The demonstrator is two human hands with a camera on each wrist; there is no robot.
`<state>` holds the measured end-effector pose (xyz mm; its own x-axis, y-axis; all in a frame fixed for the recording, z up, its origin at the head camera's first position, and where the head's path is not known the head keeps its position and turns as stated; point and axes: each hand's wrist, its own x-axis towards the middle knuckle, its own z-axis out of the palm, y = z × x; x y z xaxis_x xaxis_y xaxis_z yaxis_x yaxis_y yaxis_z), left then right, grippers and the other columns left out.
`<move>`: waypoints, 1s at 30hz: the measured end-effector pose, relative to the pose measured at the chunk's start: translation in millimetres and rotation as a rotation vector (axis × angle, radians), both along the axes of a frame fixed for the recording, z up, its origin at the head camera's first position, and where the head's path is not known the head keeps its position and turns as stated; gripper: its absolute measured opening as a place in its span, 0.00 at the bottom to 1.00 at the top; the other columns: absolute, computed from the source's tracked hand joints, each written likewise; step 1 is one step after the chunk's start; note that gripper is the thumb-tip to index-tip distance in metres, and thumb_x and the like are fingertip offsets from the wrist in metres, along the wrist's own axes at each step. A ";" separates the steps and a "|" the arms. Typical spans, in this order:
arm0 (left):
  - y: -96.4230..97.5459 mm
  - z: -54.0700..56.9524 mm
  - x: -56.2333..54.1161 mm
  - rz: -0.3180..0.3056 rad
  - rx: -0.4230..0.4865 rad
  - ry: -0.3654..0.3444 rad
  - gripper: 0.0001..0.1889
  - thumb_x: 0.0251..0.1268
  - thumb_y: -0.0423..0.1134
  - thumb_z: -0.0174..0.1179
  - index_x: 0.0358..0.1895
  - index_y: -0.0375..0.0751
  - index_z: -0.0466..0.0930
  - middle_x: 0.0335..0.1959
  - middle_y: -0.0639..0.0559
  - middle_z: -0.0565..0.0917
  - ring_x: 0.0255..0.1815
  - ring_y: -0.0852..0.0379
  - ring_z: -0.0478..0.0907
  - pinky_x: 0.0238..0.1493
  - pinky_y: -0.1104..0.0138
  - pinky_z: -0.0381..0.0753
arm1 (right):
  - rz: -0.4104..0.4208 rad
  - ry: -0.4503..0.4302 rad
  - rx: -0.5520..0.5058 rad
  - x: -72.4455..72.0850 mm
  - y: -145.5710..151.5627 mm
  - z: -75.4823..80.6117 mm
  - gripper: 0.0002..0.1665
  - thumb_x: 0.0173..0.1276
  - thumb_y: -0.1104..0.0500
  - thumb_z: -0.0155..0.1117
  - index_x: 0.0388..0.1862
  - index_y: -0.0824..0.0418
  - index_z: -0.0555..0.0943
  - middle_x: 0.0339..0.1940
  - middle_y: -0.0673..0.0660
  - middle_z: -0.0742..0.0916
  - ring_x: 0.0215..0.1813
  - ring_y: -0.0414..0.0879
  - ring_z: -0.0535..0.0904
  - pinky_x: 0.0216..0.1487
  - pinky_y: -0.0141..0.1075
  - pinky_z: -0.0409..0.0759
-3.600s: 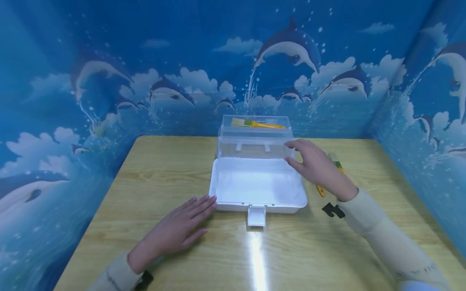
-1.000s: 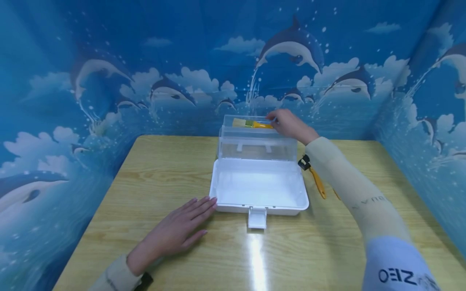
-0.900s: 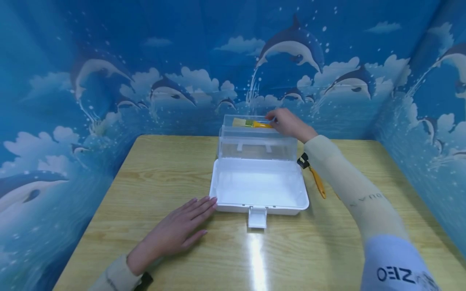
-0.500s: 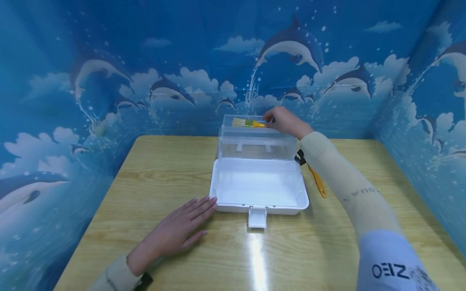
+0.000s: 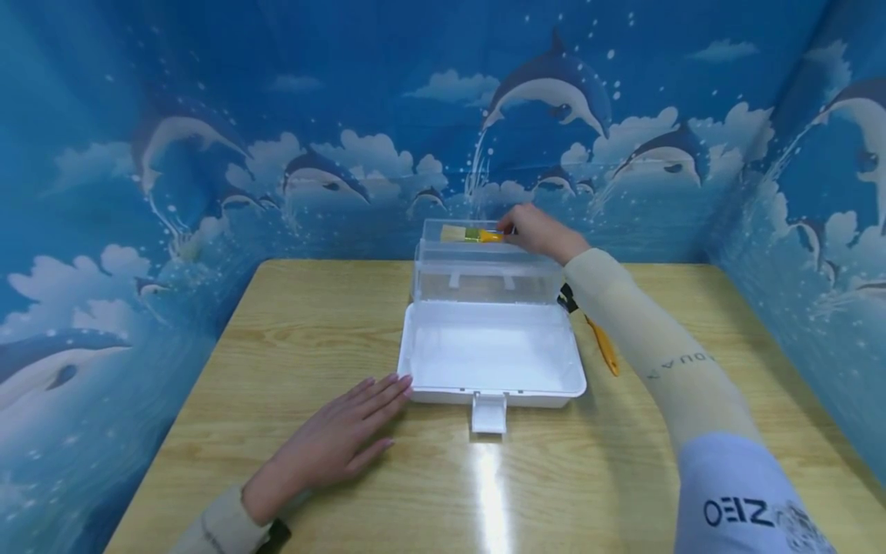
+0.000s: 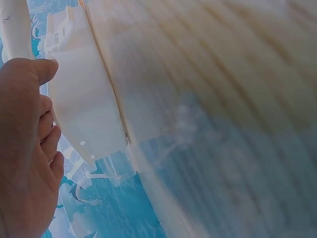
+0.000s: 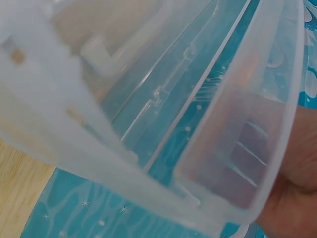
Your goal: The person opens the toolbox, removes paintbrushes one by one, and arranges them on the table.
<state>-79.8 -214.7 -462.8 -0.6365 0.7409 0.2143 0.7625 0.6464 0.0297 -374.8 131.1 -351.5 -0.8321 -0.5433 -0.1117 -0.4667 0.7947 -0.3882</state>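
A white plastic toolbox [image 5: 491, 346] stands unlatched, its lid tipped back and a translucent tray [image 5: 443, 250] raised at the rear. In that tray lies a paintbrush [image 5: 471, 234] with pale bristles, a green ferrule and a yellow handle. My right hand [image 5: 538, 231] pinches the brush's handle with curled fingers, which cover its end. The right wrist view shows those fingers [image 7: 247, 158] through the tray's cloudy wall. My left hand [image 5: 339, 431] lies on the table, fingers straight, with the fingertips at the toolbox's front left corner.
Another yellow brush handle [image 5: 604, 348] shows on the wooden table [image 5: 291, 331] right of the toolbox, partly hidden by my right arm. The front latch [image 5: 488, 414] hangs down toward the table. A blue dolphin-print curtain [image 5: 388, 92] closes off the back and sides.
My right hand has moved from over the toolbox's right side up to the raised tray, then slid a little left along the brush handle. The left hand has stayed put.
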 end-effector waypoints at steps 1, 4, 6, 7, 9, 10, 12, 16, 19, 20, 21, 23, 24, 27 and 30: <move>0.1 0.1 0.2 0.003 -0.001 -0.004 0.37 0.76 0.51 0.57 0.81 0.43 0.56 0.83 0.51 0.55 0.82 0.51 0.55 0.85 0.67 0.36 | 0.002 0.001 0.006 -0.4 -0.4 0.1 0.17 0.77 0.66 0.59 0.62 0.66 0.83 0.59 0.66 0.86 0.58 0.57 0.83 0.61 0.49 0.85; 0.4 0.6 0.8 0.017 -0.007 -0.023 0.37 0.76 0.52 0.56 0.81 0.44 0.54 0.84 0.53 0.53 0.83 0.52 0.53 0.84 0.67 0.36 | 0.010 0.008 0.027 -2.1 -2.0 0.1 0.16 0.77 0.66 0.59 0.60 0.65 0.84 0.58 0.66 0.86 0.56 0.57 0.84 0.60 0.50 0.85; 0.9 1.5 1.4 0.025 -0.013 -0.038 0.37 0.77 0.52 0.55 0.82 0.45 0.53 0.84 0.53 0.52 0.83 0.52 0.52 0.84 0.67 0.36 | 0.015 0.010 0.046 -3.4 -2.9 -0.2 0.16 0.78 0.65 0.58 0.59 0.65 0.84 0.56 0.65 0.87 0.55 0.56 0.84 0.60 0.50 0.85; 1.1 1.8 1.6 0.029 -0.016 -0.046 0.37 0.77 0.52 0.54 0.82 0.45 0.52 0.84 0.54 0.51 0.83 0.53 0.52 0.84 0.67 0.36 | 0.018 0.008 0.055 -4.0 -3.4 -0.2 0.15 0.78 0.65 0.57 0.59 0.65 0.84 0.56 0.66 0.87 0.55 0.57 0.84 0.60 0.50 0.85; 1.5 2.4 2.0 0.035 -0.022 -0.054 0.37 0.77 0.53 0.54 0.82 0.46 0.52 0.84 0.54 0.51 0.83 0.53 0.52 0.84 0.67 0.35 | 0.015 -0.001 0.069 -4.3 -3.9 -0.5 0.15 0.79 0.65 0.56 0.59 0.66 0.84 0.56 0.65 0.86 0.55 0.56 0.83 0.61 0.50 0.84; 1.7 2.5 2.2 0.036 -0.025 -0.055 0.37 0.78 0.53 0.54 0.82 0.46 0.52 0.84 0.54 0.51 0.83 0.53 0.52 0.84 0.67 0.35 | 0.013 -0.005 0.075 -4.2 -3.9 -0.7 0.16 0.79 0.65 0.55 0.59 0.66 0.83 0.56 0.65 0.86 0.55 0.56 0.83 0.61 0.50 0.84; 2.1 2.6 2.4 0.035 -0.024 -0.055 0.37 0.77 0.53 0.54 0.82 0.45 0.52 0.84 0.54 0.51 0.83 0.52 0.52 0.84 0.67 0.36 | 0.008 -0.016 0.080 -4.2 -4.2 -1.2 0.16 0.80 0.65 0.54 0.60 0.67 0.82 0.56 0.65 0.85 0.56 0.56 0.82 0.62 0.50 0.83; 2.6 2.4 2.8 0.033 -0.024 -0.049 0.37 0.77 0.53 0.54 0.82 0.44 0.53 0.84 0.53 0.52 0.83 0.52 0.52 0.84 0.66 0.36 | 0.005 -0.023 0.085 -3.4 -3.9 -1.9 0.17 0.80 0.65 0.52 0.61 0.67 0.81 0.57 0.65 0.84 0.57 0.56 0.81 0.63 0.50 0.83; 2.8 2.3 2.7 0.033 -0.026 -0.047 0.37 0.77 0.52 0.54 0.82 0.44 0.53 0.84 0.53 0.52 0.83 0.52 0.52 0.84 0.66 0.36 | 0.009 -0.017 0.088 -3.1 -3.3 -2.1 0.17 0.81 0.64 0.52 0.62 0.68 0.80 0.58 0.66 0.84 0.58 0.56 0.80 0.64 0.51 0.82; 2.7 2.3 2.6 0.034 -0.027 -0.046 0.37 0.77 0.52 0.54 0.82 0.44 0.53 0.84 0.53 0.52 0.83 0.52 0.52 0.84 0.66 0.37 | 0.011 -0.013 0.087 -3.1 -3.0 -2.2 0.17 0.81 0.64 0.51 0.62 0.68 0.79 0.58 0.66 0.84 0.58 0.57 0.80 0.64 0.51 0.81; 2.8 2.2 2.6 0.033 -0.027 -0.044 0.37 0.77 0.52 0.54 0.82 0.44 0.53 0.84 0.53 0.52 0.83 0.52 0.52 0.84 0.65 0.37 | 0.014 -0.008 0.086 -3.1 -2.6 -2.4 0.18 0.81 0.64 0.51 0.63 0.68 0.79 0.58 0.66 0.83 0.59 0.57 0.80 0.64 0.51 0.81; 2.9 2.1 2.5 0.033 -0.027 -0.038 0.37 0.77 0.52 0.54 0.82 0.44 0.53 0.84 0.53 0.52 0.83 0.52 0.52 0.84 0.65 0.38 | 0.024 0.004 0.079 -2.5 -1.8 -2.9 0.18 0.81 0.64 0.51 0.63 0.68 0.79 0.59 0.66 0.83 0.59 0.57 0.80 0.64 0.51 0.81; 3.0 2.0 2.5 0.032 -0.026 -0.035 0.37 0.77 0.52 0.54 0.82 0.44 0.53 0.84 0.53 0.52 0.83 0.53 0.51 0.84 0.64 0.39 | 0.035 0.012 0.075 -2.4 -1.4 -3.3 0.18 0.81 0.65 0.51 0.64 0.68 0.78 0.60 0.67 0.83 0.60 0.57 0.80 0.64 0.51 0.81; 3.1 1.9 2.8 0.030 -0.022 -0.031 0.37 0.77 0.52 0.54 0.82 0.44 0.54 0.84 0.53 0.52 0.83 0.53 0.52 0.84 0.64 0.39 | 0.064 0.032 0.066 -1.9 0.2 -4.9 0.19 0.81 0.66 0.50 0.66 0.68 0.76 0.61 0.67 0.82 0.61 0.58 0.79 0.65 0.51 0.81; 3.2 1.7 3.0 0.029 -0.020 -0.034 0.37 0.77 0.52 0.54 0.81 0.44 0.54 0.84 0.53 0.52 0.83 0.52 0.52 0.84 0.65 0.38 | 0.082 0.045 0.058 -1.8 1.2 -6.3 0.20 0.81 0.66 0.49 0.67 0.67 0.75 0.62 0.67 0.82 0.62 0.58 0.79 0.66 0.51 0.80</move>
<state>-76.8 -211.5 -461.1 -0.6642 0.7263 0.1772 0.7424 0.6686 0.0422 -376.6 132.3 -357.8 -0.7902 -0.6032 -0.1084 -0.5468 0.7738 -0.3198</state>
